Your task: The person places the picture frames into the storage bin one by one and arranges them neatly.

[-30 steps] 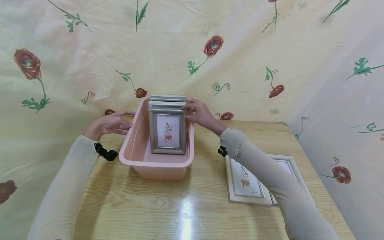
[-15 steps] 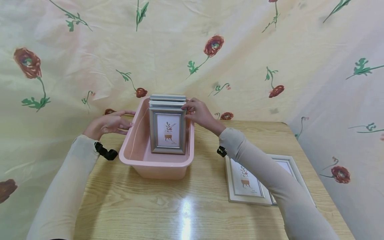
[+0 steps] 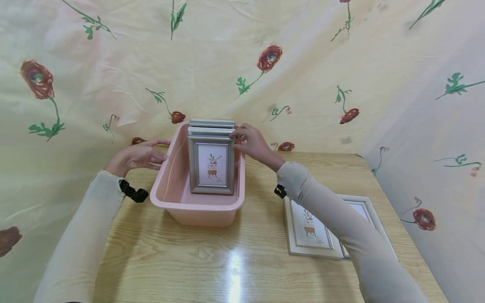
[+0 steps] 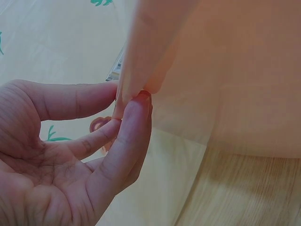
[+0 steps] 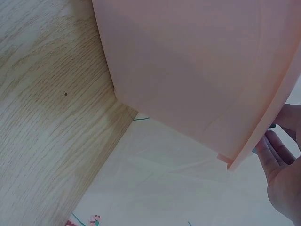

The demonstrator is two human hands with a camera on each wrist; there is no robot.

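A pink plastic basin (image 3: 197, 207) stands on the wooden table, with several picture frames upright in a row inside it. My left hand (image 3: 142, 156) is at the basin's left rim; in the left wrist view its thumb and fingers (image 4: 134, 122) pinch the rim. My right hand (image 3: 251, 145) reaches over the right rim and pinches the upper right corner of the front picture frame (image 3: 192, 168), a grey-silver one with a potted plant print. Behind it, only the top edges of the other frames (image 3: 211, 124) show. In the right wrist view the basin's wall hides the right fingertips.
At the right of the table (image 3: 182, 261) lie a cream picture frame (image 3: 316, 251) and a silver-grey one (image 3: 373, 214) side by side, partly covered by the right forearm. A flower-patterned cloth (image 3: 212, 75) hangs behind the table and down its right side.
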